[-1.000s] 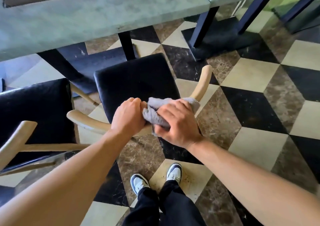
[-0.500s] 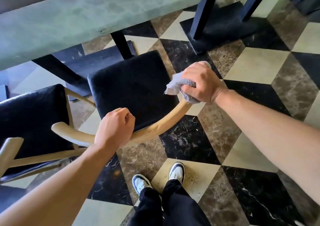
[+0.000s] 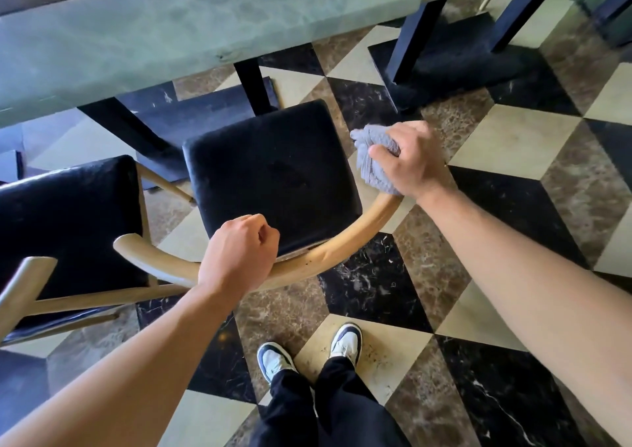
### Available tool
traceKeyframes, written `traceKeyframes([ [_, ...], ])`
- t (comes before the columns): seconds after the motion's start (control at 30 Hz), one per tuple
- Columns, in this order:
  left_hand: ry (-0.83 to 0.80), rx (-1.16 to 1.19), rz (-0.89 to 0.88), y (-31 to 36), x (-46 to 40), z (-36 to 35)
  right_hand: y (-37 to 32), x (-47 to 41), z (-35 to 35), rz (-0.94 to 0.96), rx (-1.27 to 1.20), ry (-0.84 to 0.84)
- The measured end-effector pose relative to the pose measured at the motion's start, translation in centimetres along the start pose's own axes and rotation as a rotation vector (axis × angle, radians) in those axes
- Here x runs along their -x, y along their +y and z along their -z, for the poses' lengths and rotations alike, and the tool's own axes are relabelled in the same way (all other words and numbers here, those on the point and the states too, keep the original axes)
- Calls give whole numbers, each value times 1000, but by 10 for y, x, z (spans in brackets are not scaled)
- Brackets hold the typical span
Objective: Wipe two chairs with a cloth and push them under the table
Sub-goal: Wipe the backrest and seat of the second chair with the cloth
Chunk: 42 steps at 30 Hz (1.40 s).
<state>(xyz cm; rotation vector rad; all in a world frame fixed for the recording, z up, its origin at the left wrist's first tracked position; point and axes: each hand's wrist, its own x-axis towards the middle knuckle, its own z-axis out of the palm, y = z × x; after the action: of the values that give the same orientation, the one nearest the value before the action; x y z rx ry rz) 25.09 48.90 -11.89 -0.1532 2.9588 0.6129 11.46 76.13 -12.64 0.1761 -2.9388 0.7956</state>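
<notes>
A chair with a black seat (image 3: 270, 173) and a curved pale wooden backrest rail (image 3: 338, 245) stands in front of me, pulled out from the green table (image 3: 178, 32). My left hand (image 3: 236, 251) grips the middle of that rail. My right hand (image 3: 410, 159) is closed on a crumpled grey cloth (image 3: 372, 162) and presses it over the rail's right end. A second chair (image 3: 65, 221) with a black seat and wooden frame stands at the left, also out from the table.
Black table legs (image 3: 254, 87) and a dark base plate stand just beyond the chair's seat. Another table's legs (image 3: 417, 39) rise at the upper right. The floor is checked in black, brown and cream tiles (image 3: 513, 145). My shoes (image 3: 307, 351) are behind the chair.
My right hand has slid the cloth from the middle of the rail out to its right end. My left hand has stayed gripping the rail's middle.
</notes>
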Motion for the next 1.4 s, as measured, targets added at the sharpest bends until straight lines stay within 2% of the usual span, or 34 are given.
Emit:
traceKeyframes([
  [0.1,-16,10,4,-2,-1,-1,-12,39,-1,179,67,64],
  [0.27,-38,24,3,-3,2,-4,-44,126,-28,365,-58,73],
  [0.43,-35,36,-35,-5,5,-4,-28,103,-22,506,26,35],
  [0.57,-23,22,-67,-7,1,-4,-5,65,-10,452,36,43],
  [0.8,35,18,-96,-2,5,0,19,12,5,424,35,-75],
  [0.87,36,24,-95,-1,4,1,19,0,8,290,-8,-129],
  [0.97,61,23,-105,0,6,2,12,-22,10,-96,-90,-212],
  [1.07,104,29,-133,2,8,3,5,-43,3,-377,10,-261],
  [1.1,113,34,-131,2,8,4,2,-46,-2,-403,102,-287],
  [1.2,123,23,-113,2,10,7,-10,-43,-18,-251,455,-343],
  [1.27,114,20,-114,2,12,9,-20,-39,-26,-124,549,-372],
  [1.33,118,34,-129,1,13,10,-41,-35,-31,-108,455,-436],
  [1.4,140,56,-159,0,14,13,-78,-32,-36,-163,153,-507],
])
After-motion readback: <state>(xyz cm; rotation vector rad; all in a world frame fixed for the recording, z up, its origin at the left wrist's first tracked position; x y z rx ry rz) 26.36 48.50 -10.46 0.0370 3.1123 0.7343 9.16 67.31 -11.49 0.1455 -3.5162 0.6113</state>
